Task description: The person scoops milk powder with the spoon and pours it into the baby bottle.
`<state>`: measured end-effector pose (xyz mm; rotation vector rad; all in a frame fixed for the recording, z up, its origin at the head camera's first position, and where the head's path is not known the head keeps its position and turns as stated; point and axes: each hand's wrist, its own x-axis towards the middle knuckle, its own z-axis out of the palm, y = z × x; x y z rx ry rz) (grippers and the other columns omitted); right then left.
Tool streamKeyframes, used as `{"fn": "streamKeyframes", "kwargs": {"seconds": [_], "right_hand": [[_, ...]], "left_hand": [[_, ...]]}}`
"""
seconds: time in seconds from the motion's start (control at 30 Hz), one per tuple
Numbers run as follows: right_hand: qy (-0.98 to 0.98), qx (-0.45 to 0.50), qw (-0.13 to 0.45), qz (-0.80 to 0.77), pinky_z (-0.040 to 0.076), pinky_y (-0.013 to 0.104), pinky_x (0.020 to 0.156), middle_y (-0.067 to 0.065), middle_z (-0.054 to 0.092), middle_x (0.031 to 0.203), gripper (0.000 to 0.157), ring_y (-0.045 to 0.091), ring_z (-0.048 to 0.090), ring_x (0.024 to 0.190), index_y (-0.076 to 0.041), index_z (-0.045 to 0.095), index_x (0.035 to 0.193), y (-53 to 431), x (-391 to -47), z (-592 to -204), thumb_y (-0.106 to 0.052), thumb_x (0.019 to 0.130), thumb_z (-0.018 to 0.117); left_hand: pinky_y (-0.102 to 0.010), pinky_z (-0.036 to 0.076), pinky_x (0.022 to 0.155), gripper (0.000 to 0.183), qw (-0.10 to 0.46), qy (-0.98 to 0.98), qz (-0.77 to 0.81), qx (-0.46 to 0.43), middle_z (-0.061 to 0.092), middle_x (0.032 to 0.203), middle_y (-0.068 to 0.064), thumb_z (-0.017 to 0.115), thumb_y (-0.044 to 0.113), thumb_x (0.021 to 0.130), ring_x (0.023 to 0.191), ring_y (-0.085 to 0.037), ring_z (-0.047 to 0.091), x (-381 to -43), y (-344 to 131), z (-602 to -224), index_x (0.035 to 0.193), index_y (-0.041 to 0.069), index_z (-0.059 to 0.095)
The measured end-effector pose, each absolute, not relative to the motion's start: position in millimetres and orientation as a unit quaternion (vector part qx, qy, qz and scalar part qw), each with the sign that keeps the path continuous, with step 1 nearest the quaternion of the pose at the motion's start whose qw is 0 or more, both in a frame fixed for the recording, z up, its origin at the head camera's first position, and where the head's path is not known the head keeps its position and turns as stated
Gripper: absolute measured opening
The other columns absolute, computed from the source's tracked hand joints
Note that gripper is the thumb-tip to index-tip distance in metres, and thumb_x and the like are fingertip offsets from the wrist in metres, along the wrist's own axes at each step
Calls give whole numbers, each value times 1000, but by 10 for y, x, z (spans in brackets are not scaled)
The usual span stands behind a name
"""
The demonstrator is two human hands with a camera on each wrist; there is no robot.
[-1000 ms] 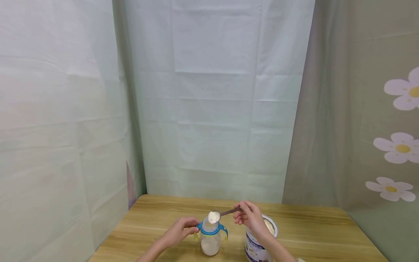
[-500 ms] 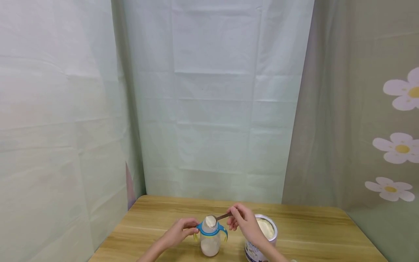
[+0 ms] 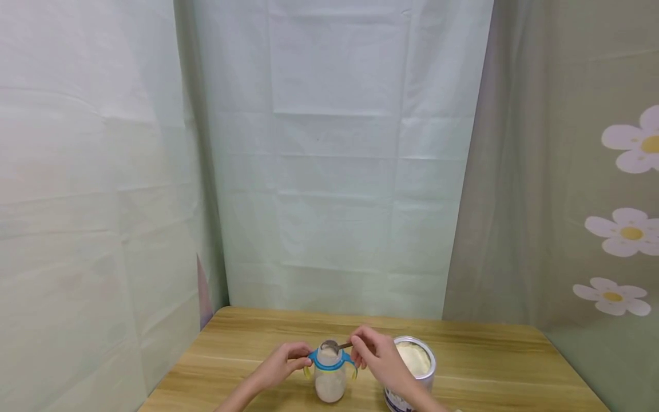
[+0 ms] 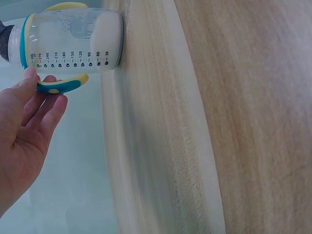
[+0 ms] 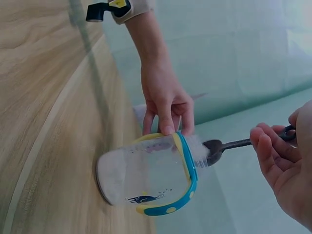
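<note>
A clear baby bottle (image 3: 330,384) with a blue and yellow handle ring stands upright on the wooden table, white powder in its lower part. My left hand (image 3: 282,364) pinches one of its handles (image 4: 63,86) between thumb and fingers. In my right hand (image 3: 378,357) is a dark spoon (image 5: 228,146), gripped by the end of its handle. The spoon's bowl is tipped at the bottle's open mouth (image 5: 199,151), and powder shows there. Right of the bottle, partly behind my right forearm, stands an open can (image 3: 423,372) of pale milk powder.
The wooden table (image 3: 257,326) has rounded far corners. Pale curtains (image 3: 334,200) hang behind it and on both sides, the right one printed with white flowers (image 3: 631,233).
My right hand has moved left and slightly down, bringing the spoon to the bottle's mouth. The heaped powder on the spoon has tipped off. The left hand has stayed at the handle.
</note>
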<state>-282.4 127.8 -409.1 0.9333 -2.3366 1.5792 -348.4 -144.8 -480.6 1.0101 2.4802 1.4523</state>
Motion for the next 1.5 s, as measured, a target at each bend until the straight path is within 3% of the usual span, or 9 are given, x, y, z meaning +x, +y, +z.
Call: {"fn": "streamKeyframes", "kwargs": {"seconds": [0.23, 0.47, 0.73, 1.03, 1.33, 1.5], "right_hand": [[-785, 335, 110, 510, 53, 27, 52, 14, 64, 72, 19, -6, 52, 58, 4, 64, 95, 1247, -2607, -3866, -9, 100, 51], [-798, 310, 76, 511, 53, 26, 55, 23, 64, 80, 22, -3, 56, 62, 1, 65, 100, 1300, -2640, -3885, -13, 102, 48], [-793, 277, 81, 537, 53, 24, 56, 7, 66, 80, 24, 2, 58, 62, -9, 66, 105, 1392, -2815, -4072, -25, 102, 50], [-767, 227, 90, 594, 53, 26, 57, 19, 66, 81, 30, 9, 60, 62, -3, 66, 102, 1429, -2863, -4085, -29, 101, 51], [-750, 183, 86, 630, 54, 28, 56, 16, 65, 78, 37, 12, 61, 61, 0, 66, 103, 1437, -2909, -4086, -33, 101, 50], [-756, 162, 102, 626, 54, 28, 55, 14, 67, 75, 39, 11, 61, 58, 0, 67, 104, 1447, -2936, -4111, -33, 102, 47]], "left_hand": [[-20, 52, 81, 16, 42, 812, 477, 334, 71, 104, -5, 61, 20, 95, 99, -6, 66, -3466, -1445, -4799, 107, 12, 68], [-22, 53, 81, 17, 46, 809, 482, 332, 72, 103, -6, 60, 20, 95, 98, -8, 67, -3466, -1452, -4801, 106, 10, 67], [-26, 55, 81, 19, 46, 807, 484, 336, 72, 103, -3, 59, 24, 96, 98, -8, 67, -3467, -1459, -4816, 107, 11, 67], [-27, 54, 83, 17, 42, 814, 473, 334, 71, 103, -1, 60, 24, 95, 99, -5, 65, -3482, -1458, -4820, 106, 13, 68], [-30, 57, 79, 19, 56, 805, 491, 328, 71, 101, -5, 59, 23, 96, 100, -27, 67, -3482, -1453, -4818, 106, 10, 68], [-27, 56, 78, 17, 47, 808, 485, 331, 71, 102, -5, 60, 22, 95, 99, -16, 67, -3473, -1445, -4824, 105, 11, 68]]}}
